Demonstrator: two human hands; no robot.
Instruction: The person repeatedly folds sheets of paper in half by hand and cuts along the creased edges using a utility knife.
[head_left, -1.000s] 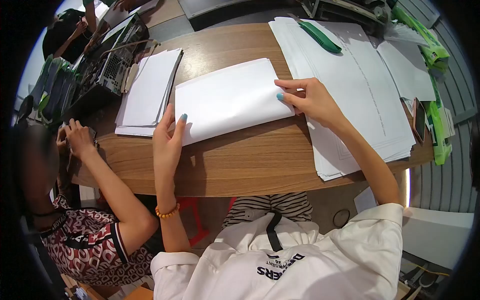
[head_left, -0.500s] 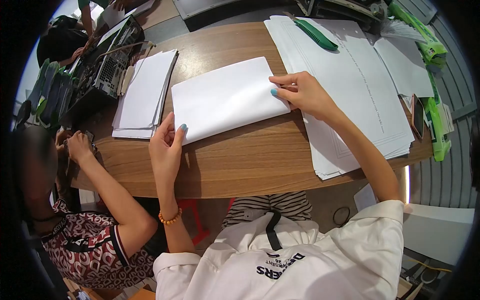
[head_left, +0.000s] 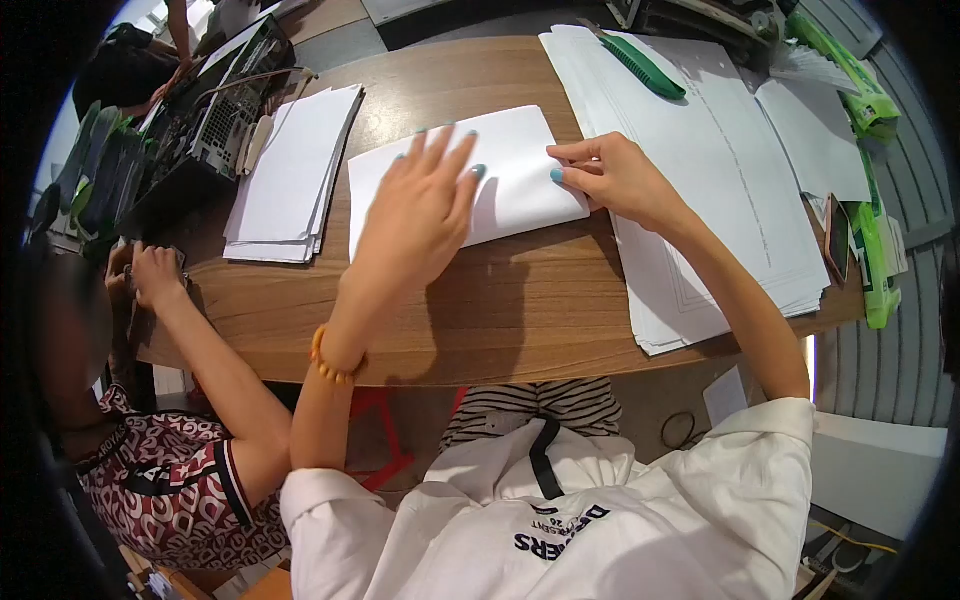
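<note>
A folded white sheet of paper [head_left: 515, 145] lies slantwise at the middle of the wooden table. My right hand [head_left: 622, 180] pinches its right edge between thumb and fingers. Over the left part of the sheet is my left hand [head_left: 420, 210], its fingers stretched out and slightly blurred, holding nothing and casting a shadow on paper and wood. Beyond my right hand, a large stack of printed sheets [head_left: 705, 190] carries a green utility knife [head_left: 643, 67] near its far end. To the left of the folded sheet sits a smaller pile of white paper [head_left: 285, 180].
A black computer case [head_left: 205, 145] stands at the table's left. Another person's arm [head_left: 215, 350] rests at the left edge. On the right are a phone [head_left: 837, 238] and green packaging [head_left: 872, 255]. The table's front edge [head_left: 500, 375] runs close to my body.
My left hand has let go of the sheet's left edge and moved up and right over the paper, fingers extended. My right hand keeps its pinch on the right edge.
</note>
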